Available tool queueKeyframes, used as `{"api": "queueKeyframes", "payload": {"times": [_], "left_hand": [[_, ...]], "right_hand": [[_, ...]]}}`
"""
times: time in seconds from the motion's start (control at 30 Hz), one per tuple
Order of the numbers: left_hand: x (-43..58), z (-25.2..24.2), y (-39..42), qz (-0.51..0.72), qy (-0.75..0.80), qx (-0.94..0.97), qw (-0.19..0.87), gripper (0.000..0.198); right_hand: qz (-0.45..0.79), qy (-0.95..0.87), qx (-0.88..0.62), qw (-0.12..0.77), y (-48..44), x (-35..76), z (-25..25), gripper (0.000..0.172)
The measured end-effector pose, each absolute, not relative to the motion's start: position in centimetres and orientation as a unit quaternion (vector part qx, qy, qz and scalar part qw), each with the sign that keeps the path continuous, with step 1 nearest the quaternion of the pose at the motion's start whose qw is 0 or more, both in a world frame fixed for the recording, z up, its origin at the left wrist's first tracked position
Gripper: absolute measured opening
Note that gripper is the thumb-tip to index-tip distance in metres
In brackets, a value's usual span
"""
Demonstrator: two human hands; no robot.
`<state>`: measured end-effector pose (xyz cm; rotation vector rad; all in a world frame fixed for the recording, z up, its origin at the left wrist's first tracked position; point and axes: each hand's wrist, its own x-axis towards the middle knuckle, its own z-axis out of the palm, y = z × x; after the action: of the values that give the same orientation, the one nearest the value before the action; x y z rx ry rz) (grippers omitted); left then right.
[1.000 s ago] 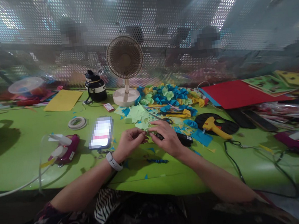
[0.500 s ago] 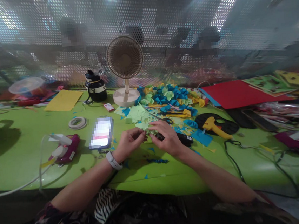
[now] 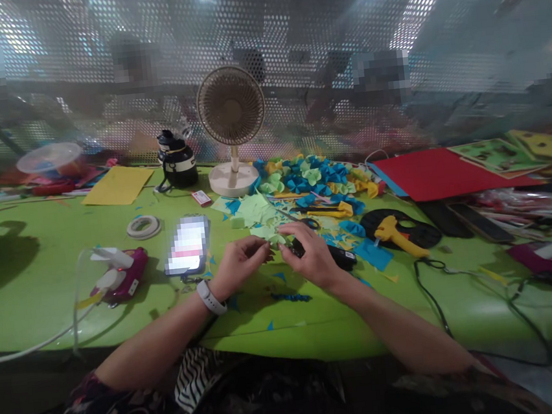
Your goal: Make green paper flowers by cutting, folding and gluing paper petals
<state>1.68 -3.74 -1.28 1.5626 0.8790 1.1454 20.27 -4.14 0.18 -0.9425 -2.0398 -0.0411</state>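
Between my two hands is a small light green paper piece (image 3: 275,238), creased like a petal or flower. My left hand (image 3: 240,264), with a pale watch on its wrist, pinches its left side between thumb and fingertips. From the right, my right hand (image 3: 310,254) has its thumb and bent fingers closed at the other edge. Just beyond my hands lie light green paper sheets (image 3: 254,210) and a pair of scissors (image 3: 301,220). A black device (image 3: 342,256) rests partly hidden behind my right hand. Nearer me lies a twisted dark blue strip (image 3: 290,297).
A fan (image 3: 230,107) stands behind a heap of paper flowers (image 3: 315,176). On the left are a phone (image 3: 188,245), tape roll (image 3: 143,227) and purple power strip (image 3: 129,276). To the right sit a yellow glue gun (image 3: 399,237), its cord and red paper (image 3: 453,170).
My right fingers have shifted a little, and more of the light green paper shows between my hands. My left hand stays nearly in place.
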Motion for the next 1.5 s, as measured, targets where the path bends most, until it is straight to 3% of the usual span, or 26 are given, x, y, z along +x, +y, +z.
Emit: {"api": "queueKeyframes", "payload": {"times": [0.43,0.7,0.87,1.07,1.5], "left_hand": [[1.7,-1.3,-3.3,0.474,0.361,0.592,0.543,0.032],[1.6,-1.5,-3.3,0.479,0.351,0.622,0.51,0.028],[1.6,-1.9,-3.2,0.496,0.352,0.658,0.443,0.026],[1.3,-1.4,-3.5,0.497,0.368,0.7,0.356,0.024],[1.1,-0.7,-3.7,0.513,0.352,0.656,0.427,0.026]], "right_hand": [[-0.025,-0.83,-0.348,0.435,-3.9,20.5,0.0,0.017],[-0.02,-0.829,-0.349,0.436,-3.9,20.5,-0.1,0.017],[0.015,-0.823,-0.355,0.444,-4.3,20.5,0.6,0.027],[0.018,-0.793,-0.386,0.47,-4.4,20.6,1.0,0.018],[0.025,-0.812,-0.366,0.454,-4.7,20.5,0.8,0.014]]}}
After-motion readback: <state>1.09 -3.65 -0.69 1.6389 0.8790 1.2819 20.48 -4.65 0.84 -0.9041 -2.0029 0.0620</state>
